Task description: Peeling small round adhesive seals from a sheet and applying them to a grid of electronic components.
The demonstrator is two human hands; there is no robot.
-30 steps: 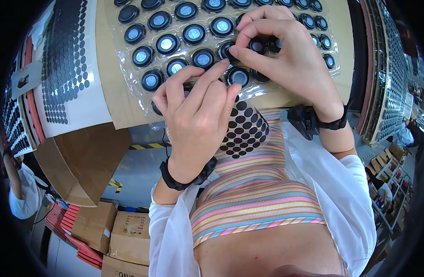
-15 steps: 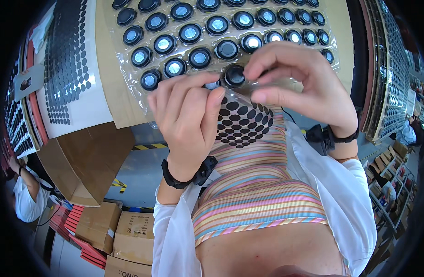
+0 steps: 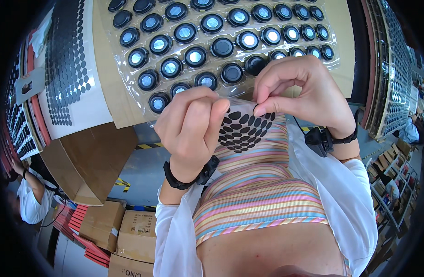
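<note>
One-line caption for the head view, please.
Both hands peel a black dot from a clear sticker sheet beside a tray of round parts.

A clear film sheet dotted with black round stickers sits at centre. At twelve o'clock, a transparent blister tray holds black discs with pale blue-white centres, on tan cardboard. At ten o'clock, a white sheet carries rows of black dots. Below, a top striped pink, yellow, blue and white. Both wristbands are black.

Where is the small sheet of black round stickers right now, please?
In the head view, the sticker sheet is centre frame, held between the left hand and right hand, just below the blister tray.
</note>
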